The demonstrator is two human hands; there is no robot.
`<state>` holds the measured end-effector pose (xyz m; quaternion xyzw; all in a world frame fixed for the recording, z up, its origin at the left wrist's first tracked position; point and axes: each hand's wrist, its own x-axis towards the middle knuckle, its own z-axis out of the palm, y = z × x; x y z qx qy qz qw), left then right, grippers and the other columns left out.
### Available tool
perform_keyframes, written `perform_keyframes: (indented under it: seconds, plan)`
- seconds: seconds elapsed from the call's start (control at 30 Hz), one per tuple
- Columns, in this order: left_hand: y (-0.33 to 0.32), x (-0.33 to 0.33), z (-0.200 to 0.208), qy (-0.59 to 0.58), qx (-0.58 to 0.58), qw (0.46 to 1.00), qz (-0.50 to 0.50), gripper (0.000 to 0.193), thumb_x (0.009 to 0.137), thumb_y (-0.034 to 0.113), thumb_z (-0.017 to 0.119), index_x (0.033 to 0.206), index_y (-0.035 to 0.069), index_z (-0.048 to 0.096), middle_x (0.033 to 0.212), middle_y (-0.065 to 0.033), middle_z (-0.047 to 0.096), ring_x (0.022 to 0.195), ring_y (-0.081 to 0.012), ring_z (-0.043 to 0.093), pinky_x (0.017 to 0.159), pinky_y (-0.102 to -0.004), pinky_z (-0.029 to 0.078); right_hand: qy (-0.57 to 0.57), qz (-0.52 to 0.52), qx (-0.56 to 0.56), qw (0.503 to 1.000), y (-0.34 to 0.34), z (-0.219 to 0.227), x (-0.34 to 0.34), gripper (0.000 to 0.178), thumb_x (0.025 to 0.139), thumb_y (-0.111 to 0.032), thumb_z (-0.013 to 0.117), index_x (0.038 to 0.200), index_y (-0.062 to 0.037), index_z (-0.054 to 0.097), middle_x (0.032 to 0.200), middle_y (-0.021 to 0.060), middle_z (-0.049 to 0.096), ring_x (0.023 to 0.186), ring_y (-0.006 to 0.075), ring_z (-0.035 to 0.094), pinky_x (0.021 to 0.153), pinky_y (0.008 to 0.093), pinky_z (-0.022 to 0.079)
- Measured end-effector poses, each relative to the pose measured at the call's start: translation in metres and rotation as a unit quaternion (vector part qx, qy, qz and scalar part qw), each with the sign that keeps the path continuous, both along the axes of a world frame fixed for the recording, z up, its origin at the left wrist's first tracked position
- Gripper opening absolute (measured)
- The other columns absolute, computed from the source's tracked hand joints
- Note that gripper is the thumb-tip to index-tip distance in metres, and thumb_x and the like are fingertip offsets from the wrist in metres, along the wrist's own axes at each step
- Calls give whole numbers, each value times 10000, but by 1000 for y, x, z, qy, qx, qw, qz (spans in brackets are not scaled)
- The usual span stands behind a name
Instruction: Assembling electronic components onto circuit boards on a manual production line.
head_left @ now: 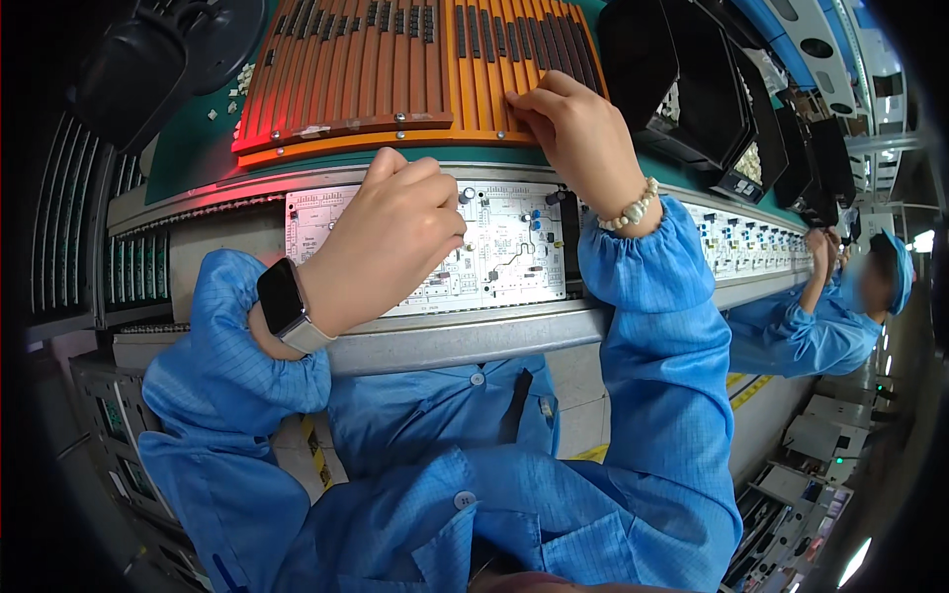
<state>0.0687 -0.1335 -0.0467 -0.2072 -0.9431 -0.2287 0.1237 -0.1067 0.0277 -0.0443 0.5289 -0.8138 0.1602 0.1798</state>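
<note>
A white circuit board [519, 252] with blue, black and other small components lies on the conveyor in front of me. Over its left part hovers my left hand [390, 232], fingers curled inward; whatever they may pinch is hidden. My right hand [583, 128] reaches past the board to an orange slotted rack [479, 114], its thumb and forefinger brought together at one of the grooves. Anything between those fingertips is too small to make out. Rows of black parts [499, 38] sit in the rack's far grooves. Beside it, on the left, is a brown slotted rack [346, 84], also carrying black parts.
Black bins [682, 84] with small white parts stand at the right. A metal rail [474, 341] runs along the near side. More boards [741, 242] continue rightward, where a co-worker [825, 316] in blue works. Loose white pieces [213, 115] lie on the green mat.
</note>
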Motion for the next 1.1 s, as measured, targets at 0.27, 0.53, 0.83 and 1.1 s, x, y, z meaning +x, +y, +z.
perform_keyframes:
  seconds: [0.27,0.53,0.83,1.1]
  plan:
    - [5,-3,-5,-31,52,998,30,77,731,97,741,770,45,702,774,-35,566,816,-193,509,798,-335,329,10,-8,-7,1000,3,-6,0,125,829,-126,674,924,-55,711,798,56,608,684,226,624,600,323,529]
    - [17,-2,5,-24,3,998,50,52,757,83,682,724,42,675,749,-41,549,818,-198,518,829,-357,338,8,-8,-19,1000,4,-11,-3,126,833,-131,663,915,-48,711,804,58,618,701,230,627,620,318,534]
    - [22,-4,11,-16,-135,990,-32,80,745,63,610,801,17,642,798,-72,541,832,-218,516,808,-358,365,9,26,-21,999,3,-12,-8,138,828,-131,659,920,-39,706,850,72,643,753,243,649,654,326,543]
    - [-12,-9,12,59,-62,996,7,83,796,71,558,821,46,633,820,-77,544,837,-230,529,790,-364,396,-31,11,-13,999,1,-4,-1,90,825,-142,665,853,-59,686,793,50,615,697,229,630,608,328,521]
